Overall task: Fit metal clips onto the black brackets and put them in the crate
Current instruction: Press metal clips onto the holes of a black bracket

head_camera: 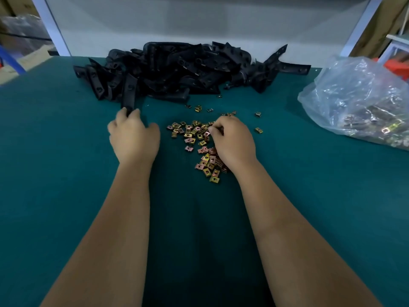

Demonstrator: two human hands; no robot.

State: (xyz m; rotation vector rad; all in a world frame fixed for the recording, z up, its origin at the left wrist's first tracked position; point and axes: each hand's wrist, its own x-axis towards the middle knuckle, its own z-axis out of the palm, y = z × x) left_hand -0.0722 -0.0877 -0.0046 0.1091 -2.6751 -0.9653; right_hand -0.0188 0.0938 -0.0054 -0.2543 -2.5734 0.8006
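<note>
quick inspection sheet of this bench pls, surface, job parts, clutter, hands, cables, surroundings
surface: green mat covers the bench
job's things: black brackets heaped at the far edge; metal clips scattered mid-mat; no crate in view
clutter: clear plastic bag at right, with more metal parts inside
grippers: left hand grips one bracket at the pile's near edge; right hand curled over the clips, pinch hidden
cables: nothing seen
surroundings: white panel behind the bench; orange object far right, blurred
</note>
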